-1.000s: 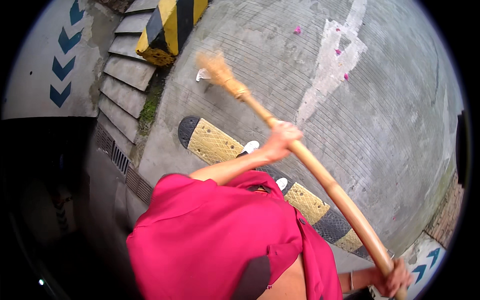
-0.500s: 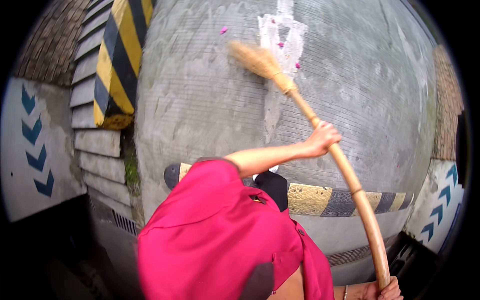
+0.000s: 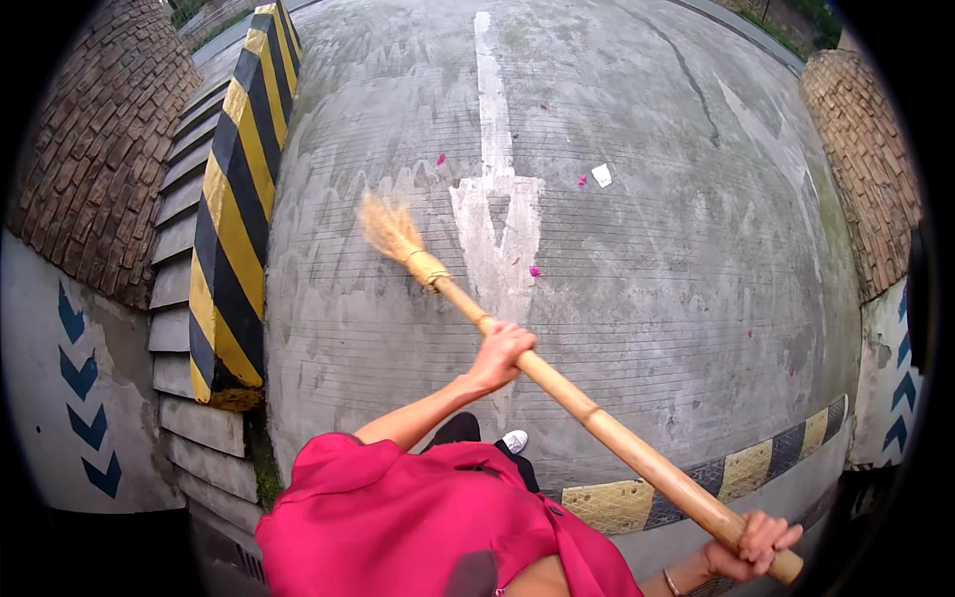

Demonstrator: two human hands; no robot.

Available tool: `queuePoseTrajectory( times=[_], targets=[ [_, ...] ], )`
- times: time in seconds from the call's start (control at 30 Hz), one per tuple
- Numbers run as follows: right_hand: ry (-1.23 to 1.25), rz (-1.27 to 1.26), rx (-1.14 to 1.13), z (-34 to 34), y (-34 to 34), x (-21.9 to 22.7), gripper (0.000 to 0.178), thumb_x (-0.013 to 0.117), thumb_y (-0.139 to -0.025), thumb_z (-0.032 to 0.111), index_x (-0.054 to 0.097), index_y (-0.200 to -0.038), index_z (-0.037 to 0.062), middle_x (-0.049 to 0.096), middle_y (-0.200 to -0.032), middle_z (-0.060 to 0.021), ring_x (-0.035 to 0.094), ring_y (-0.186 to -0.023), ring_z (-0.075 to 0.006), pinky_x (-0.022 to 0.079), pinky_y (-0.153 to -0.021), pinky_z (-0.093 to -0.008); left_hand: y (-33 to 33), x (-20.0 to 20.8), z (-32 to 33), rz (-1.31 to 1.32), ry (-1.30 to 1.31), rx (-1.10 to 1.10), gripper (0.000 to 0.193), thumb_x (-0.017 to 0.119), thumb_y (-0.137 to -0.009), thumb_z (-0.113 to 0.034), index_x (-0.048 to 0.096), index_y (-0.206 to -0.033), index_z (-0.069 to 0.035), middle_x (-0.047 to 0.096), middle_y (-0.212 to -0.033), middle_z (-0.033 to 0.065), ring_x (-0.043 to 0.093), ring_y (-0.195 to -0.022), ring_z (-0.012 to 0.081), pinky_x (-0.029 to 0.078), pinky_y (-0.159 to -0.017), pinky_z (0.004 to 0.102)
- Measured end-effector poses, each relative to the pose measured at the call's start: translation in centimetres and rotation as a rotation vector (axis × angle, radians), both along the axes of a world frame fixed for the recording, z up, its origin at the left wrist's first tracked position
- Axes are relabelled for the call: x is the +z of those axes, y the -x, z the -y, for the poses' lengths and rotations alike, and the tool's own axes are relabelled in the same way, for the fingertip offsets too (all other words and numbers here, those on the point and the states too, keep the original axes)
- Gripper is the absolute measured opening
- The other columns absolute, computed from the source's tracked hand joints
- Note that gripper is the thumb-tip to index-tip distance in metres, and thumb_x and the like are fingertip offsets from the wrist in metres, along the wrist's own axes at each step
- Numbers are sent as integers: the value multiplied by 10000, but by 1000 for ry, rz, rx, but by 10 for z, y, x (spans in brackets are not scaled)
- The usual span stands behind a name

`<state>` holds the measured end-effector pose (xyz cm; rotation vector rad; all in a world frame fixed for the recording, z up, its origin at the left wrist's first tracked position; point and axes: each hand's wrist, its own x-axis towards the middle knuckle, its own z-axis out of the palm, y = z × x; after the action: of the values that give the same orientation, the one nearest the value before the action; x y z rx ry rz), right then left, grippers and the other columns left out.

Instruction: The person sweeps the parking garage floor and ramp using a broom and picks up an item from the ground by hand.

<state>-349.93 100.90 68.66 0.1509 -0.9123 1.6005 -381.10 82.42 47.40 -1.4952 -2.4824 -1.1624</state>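
A long bamboo-handled broom (image 3: 637, 456) slants across the view from lower right to upper left. My left hand (image 3: 502, 353) is closed around the handle a little behind the binding. Close to its butt end, my right hand (image 3: 754, 545) grips the same handle; a bracelet circles that wrist. The straw head (image 3: 391, 227) is blurred and is over the concrete, left of a painted white arrow (image 3: 517, 224). One pink petal (image 3: 534, 271) lies by the arrow's right edge, with another petal (image 3: 582, 180) farther off beside a white scrap (image 3: 602, 175).
A yellow-and-black striped barrier (image 3: 234, 224) and concrete steps (image 3: 204, 430) run along the left. Behind my feet, a yellow-and-black speed bump (image 3: 607, 505) crosses the ramp. Brick walls (image 3: 95, 149) flank both sides, with painted chevrons on lower wall sections.
The broom head has swung left, away from the arrow, and both hands moved with it. My view has shifted to take in more of the far pavement, including the white scrap.
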Motion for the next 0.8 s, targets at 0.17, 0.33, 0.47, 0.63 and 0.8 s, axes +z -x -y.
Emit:
queuePoseTrajectory(
  times=[0.17,0.33,0.47,0.63,0.8],
  targets=[
    [107,243,397,0,147,-34,199,501,-683,-13,361,-774,96,366,-519,5,349,-414,-80,328,-432,-215,56,-46,95,18,176,417,161,556,-579,-32,482,-704,-99,492,-693,52,474,-757,263,312,-687,385],
    [128,225,412,-39,216,-29,210,514,-686,9,345,-777,93,334,-515,24,309,-407,-62,298,-423,-202,104,-69,51,58,211,428,127,557,-578,-51,493,-671,-110,508,-699,75,476,-742,279,314,-658,395],
    [-98,125,-35,-77,147,14,257,484,-663,-48,298,-762,97,298,-515,30,288,-407,-32,267,-395,-168,135,-44,-121,-16,-116,46,178,583,-556,-60,476,-687,-115,476,-672,47,471,-716,266,342,-635,394],
    [-420,93,-258,-44,204,15,179,549,-723,98,381,-785,91,347,-549,8,331,-464,-97,266,-446,-262,249,20,-249,-122,-150,-340,186,552,-592,-15,464,-737,-92,500,-751,41,476,-778,225,314,-702,341],
    [-196,-4,-295,-59,222,48,137,506,-729,70,382,-782,95,335,-574,14,335,-491,-96,289,-478,-257,278,72,-218,-176,-195,-234,209,555,-575,-4,451,-738,-82,478,-749,47,470,-800,225,328,-745,344]
  ],
)
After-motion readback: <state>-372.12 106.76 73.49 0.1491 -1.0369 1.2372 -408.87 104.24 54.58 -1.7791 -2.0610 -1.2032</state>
